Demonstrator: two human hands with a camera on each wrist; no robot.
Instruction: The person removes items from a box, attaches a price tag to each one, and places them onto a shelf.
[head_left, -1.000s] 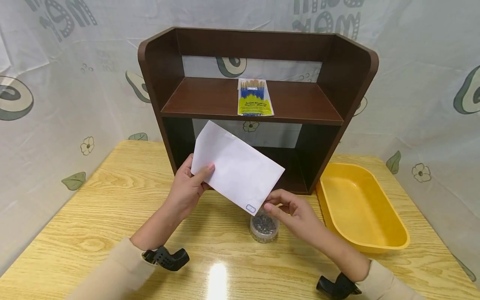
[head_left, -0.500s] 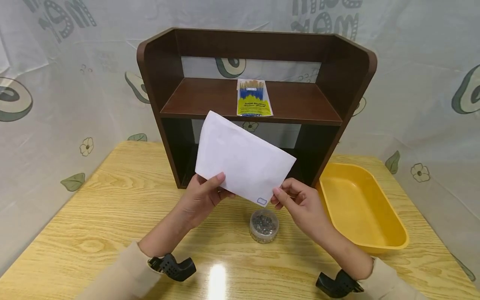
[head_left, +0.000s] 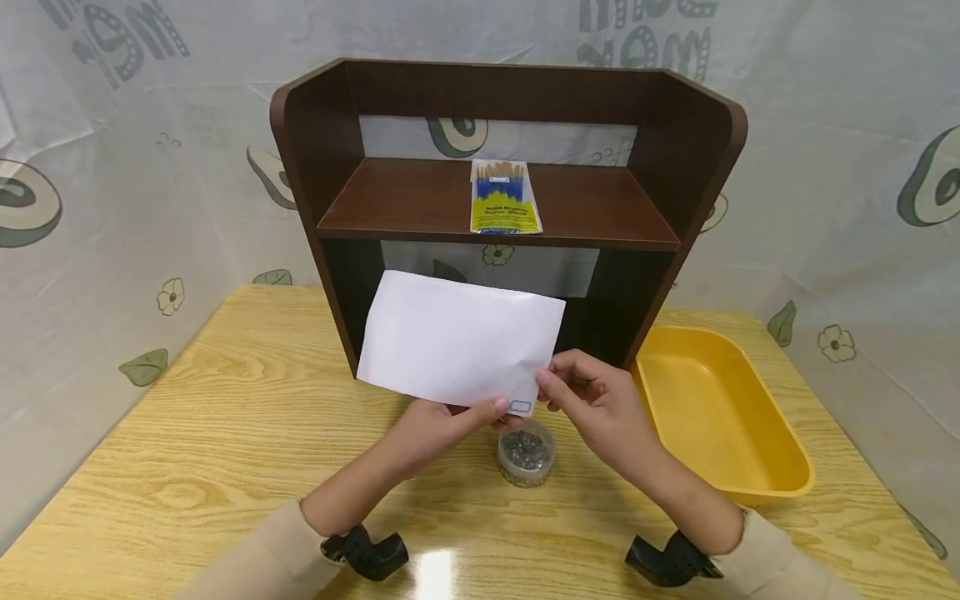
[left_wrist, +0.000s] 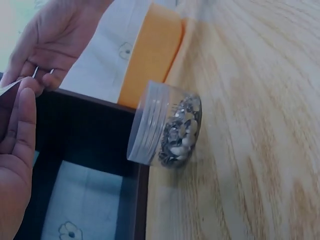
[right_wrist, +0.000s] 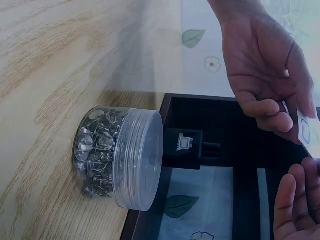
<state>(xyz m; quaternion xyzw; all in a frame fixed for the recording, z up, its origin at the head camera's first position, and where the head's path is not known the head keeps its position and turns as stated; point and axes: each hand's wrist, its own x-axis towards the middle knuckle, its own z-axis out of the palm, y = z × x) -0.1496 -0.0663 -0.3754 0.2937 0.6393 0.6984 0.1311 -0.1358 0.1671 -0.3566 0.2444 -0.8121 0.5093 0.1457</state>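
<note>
A white envelope point(head_left: 457, 337) with a small blue-outlined label in its lower right corner is held in front of the bookshelf. My left hand point(head_left: 442, 432) grips its bottom edge near that label, thumb on top and fingers behind. Thumb and fingers of my right hand point(head_left: 596, 404) pinch the right edge, just above the same corner. In the right wrist view, the label end of the envelope point(right_wrist: 304, 129) shows between the hands. Below them on the table stands a clear lidded jar point(head_left: 526, 454) of metal thumbtacks, also visible as a jar point(left_wrist: 170, 127) in the left wrist view.
A dark brown bookshelf point(head_left: 510, 240) stands at the back, with a pack of artist brushes point(head_left: 504, 200) on its upper shelf. A black plug adapter point(right_wrist: 182, 149) sits low in the bookshelf. At the right is a yellow tray point(head_left: 720, 417). Printed cloth hangs behind.
My left hand has slid right along the envelope's bottom edge toward the label corner. The envelope has turned nearly level, and my right hand has come to pinch its right edge.
</note>
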